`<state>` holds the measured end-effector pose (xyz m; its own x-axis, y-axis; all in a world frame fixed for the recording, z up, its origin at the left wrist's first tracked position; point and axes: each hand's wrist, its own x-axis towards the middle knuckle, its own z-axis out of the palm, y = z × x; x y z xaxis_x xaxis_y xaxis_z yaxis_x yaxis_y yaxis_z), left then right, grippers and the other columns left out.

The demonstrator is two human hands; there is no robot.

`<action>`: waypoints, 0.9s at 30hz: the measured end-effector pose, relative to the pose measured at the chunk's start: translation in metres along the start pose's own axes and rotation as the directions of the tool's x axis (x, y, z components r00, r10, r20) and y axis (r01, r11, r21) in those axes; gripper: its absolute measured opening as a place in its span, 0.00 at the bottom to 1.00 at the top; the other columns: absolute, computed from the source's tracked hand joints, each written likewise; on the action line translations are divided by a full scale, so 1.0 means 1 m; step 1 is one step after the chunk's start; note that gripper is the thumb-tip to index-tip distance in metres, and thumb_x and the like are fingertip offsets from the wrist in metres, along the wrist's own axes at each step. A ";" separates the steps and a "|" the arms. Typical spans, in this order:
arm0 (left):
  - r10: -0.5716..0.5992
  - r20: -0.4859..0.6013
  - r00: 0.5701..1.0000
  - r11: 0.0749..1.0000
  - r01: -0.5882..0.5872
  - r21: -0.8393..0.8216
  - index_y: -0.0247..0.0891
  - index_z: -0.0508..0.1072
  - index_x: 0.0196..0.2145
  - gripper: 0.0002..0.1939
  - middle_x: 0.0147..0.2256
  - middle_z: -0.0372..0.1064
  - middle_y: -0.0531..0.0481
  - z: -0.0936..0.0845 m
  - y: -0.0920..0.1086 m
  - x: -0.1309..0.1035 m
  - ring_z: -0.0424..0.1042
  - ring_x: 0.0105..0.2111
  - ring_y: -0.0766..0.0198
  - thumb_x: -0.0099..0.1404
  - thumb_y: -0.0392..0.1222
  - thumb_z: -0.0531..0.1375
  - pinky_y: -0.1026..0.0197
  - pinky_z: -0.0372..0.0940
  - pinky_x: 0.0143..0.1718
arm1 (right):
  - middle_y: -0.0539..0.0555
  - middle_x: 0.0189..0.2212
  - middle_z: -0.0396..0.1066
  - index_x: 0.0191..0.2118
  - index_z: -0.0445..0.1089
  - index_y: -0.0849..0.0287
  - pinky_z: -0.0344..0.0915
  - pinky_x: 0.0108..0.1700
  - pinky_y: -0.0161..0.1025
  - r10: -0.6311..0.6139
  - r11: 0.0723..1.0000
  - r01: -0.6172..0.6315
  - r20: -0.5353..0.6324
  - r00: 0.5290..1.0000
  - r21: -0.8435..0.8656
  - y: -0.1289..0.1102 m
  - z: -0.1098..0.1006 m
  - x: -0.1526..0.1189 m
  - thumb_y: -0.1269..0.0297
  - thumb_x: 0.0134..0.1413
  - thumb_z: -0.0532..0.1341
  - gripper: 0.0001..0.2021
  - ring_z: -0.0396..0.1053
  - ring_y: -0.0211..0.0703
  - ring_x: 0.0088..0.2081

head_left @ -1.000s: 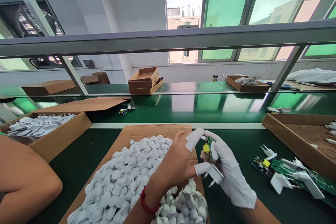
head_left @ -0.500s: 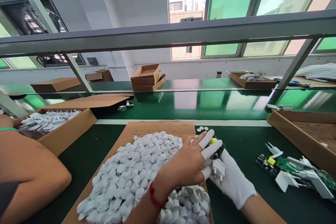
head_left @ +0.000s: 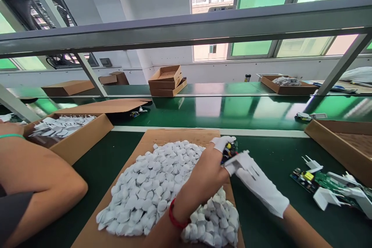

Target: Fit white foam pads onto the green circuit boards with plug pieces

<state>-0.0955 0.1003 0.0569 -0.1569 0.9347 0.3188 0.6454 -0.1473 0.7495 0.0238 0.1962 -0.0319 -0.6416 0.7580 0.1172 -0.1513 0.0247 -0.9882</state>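
Observation:
My left hand point(head_left: 213, 161), with white finger covers and a red band at the wrist, grips a small circuit board point(head_left: 230, 152) carrying yellow and dark parts. My right hand point(head_left: 257, 180), in a white glove, holds the same assembly from the right, by a white plug piece point(head_left: 244, 162) with two pins. Both hands meet above the right edge of a cardboard sheet point(head_left: 162, 135). Many small white pieces point(head_left: 157, 186) are heaped on that sheet, and a second pile point(head_left: 215, 221) lies below my left forearm.
Circuit boards with white plugs point(head_left: 331, 186) lie at the right, beside an open cardboard box point(head_left: 328, 143). A box of white parts point(head_left: 84, 135) stands at the left, near another person's arm point(head_left: 43, 174). A metal bar point(head_left: 180, 33) crosses overhead.
My left hand has closed around the board, its fingers no longer spread. The board and plug have turned in my hands. The camera view has shifted slightly.

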 end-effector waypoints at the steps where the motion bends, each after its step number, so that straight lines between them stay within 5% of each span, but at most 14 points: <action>1: -0.111 -0.073 0.991 0.970 0.092 -0.223 0.39 0.67 0.43 0.13 0.38 0.68 0.47 -0.002 -0.002 0.002 0.70 0.38 0.57 0.60 0.41 0.58 0.56 0.65 0.40 | 0.49 0.19 0.69 0.21 0.71 0.56 0.60 0.30 0.39 0.001 0.995 0.004 0.042 0.999 -0.104 -0.004 0.002 0.001 0.58 0.45 0.66 0.10 0.64 0.44 0.24; 3: -0.319 -0.115 0.941 0.751 0.177 -0.636 0.39 0.66 0.39 0.11 0.33 0.67 0.51 -0.007 -0.007 0.006 0.70 0.33 0.61 0.60 0.45 0.58 0.61 0.65 0.33 | 0.48 0.17 0.66 0.20 0.70 0.57 0.55 0.27 0.38 0.023 0.889 0.043 0.138 0.990 -0.455 -0.010 0.009 0.000 0.59 0.43 0.66 0.09 0.61 0.42 0.22; 5: -0.435 -0.076 0.897 0.469 0.154 -0.870 0.38 0.64 0.36 0.11 0.31 0.65 0.53 -0.013 -0.011 0.010 0.71 0.31 0.64 0.60 0.46 0.59 0.64 0.63 0.29 | 0.50 0.20 0.69 0.29 0.72 0.58 0.54 0.27 0.38 0.058 0.627 0.115 0.194 0.979 -0.770 -0.011 0.018 -0.003 0.59 0.42 0.66 0.08 0.63 0.44 0.22; 7: -0.469 -0.037 0.882 0.276 0.107 -0.955 0.38 0.64 0.33 0.11 0.31 0.64 0.53 -0.018 -0.015 0.014 0.72 0.31 0.65 0.59 0.45 0.61 0.66 0.63 0.29 | 0.55 0.28 0.73 0.44 0.71 0.58 0.58 0.30 0.40 0.069 0.459 0.171 0.227 0.972 -0.872 -0.007 0.027 -0.006 0.60 0.42 0.65 0.20 0.68 0.49 0.28; 9: -0.473 0.007 0.881 0.188 0.109 -0.976 0.37 0.64 0.30 0.10 0.30 0.64 0.53 -0.021 -0.017 0.016 0.72 0.31 0.66 0.59 0.44 0.61 0.67 0.64 0.31 | 0.58 0.37 0.73 0.54 0.66 0.56 0.61 0.35 0.41 0.071 0.442 0.207 0.264 0.962 -0.873 -0.001 0.033 -0.007 0.63 0.43 0.64 0.28 0.70 0.52 0.34; 14: -0.456 0.068 0.887 0.166 0.159 -0.973 0.36 0.64 0.25 0.13 0.29 0.65 0.51 -0.016 -0.020 0.015 0.72 0.33 0.63 0.58 0.44 0.62 0.64 0.66 0.35 | 0.56 0.35 0.72 0.40 0.74 0.57 0.63 0.41 0.43 -0.053 0.606 0.241 0.264 0.963 -0.758 0.012 0.033 -0.004 0.69 0.50 0.57 0.12 0.69 0.50 0.37; 17: -0.443 0.069 0.894 0.195 0.171 -0.966 0.35 0.66 0.26 0.12 0.29 0.66 0.51 -0.013 -0.019 0.013 0.72 0.33 0.64 0.56 0.44 0.64 0.64 0.66 0.35 | 0.53 0.24 0.70 0.31 0.70 0.60 0.65 0.31 0.38 -0.070 0.682 0.225 0.244 0.967 -0.696 0.013 0.024 0.003 0.66 0.57 0.50 0.12 0.68 0.43 0.28; 20: -0.424 0.056 0.904 0.230 0.167 -0.959 0.36 0.69 0.32 0.13 0.29 0.66 0.52 -0.013 -0.018 0.010 0.71 0.33 0.64 0.54 0.45 0.67 0.62 0.66 0.35 | 0.49 0.20 0.65 0.33 0.65 0.61 0.63 0.22 0.34 -0.097 0.734 0.231 0.239 0.966 -0.638 0.015 0.010 0.013 0.64 0.58 0.49 0.10 0.63 0.38 0.20; 27: -0.336 0.065 0.940 0.401 0.205 -0.893 0.34 0.72 0.34 0.19 0.32 0.67 0.52 -0.011 -0.017 0.009 0.70 0.28 0.68 0.48 0.48 0.70 0.64 0.65 0.32 | 0.59 0.36 0.67 0.38 0.67 0.59 0.65 0.44 0.48 -0.273 0.657 0.324 0.185 0.944 -0.680 0.027 0.011 0.019 0.74 0.50 0.52 0.11 0.66 0.49 0.39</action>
<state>-0.1156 0.1076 0.0536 -0.3151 0.9490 0.0103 -0.4408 -0.1559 0.8840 -0.0007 0.2046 -0.0556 -0.7037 0.5880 0.3989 0.2044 0.7052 -0.6789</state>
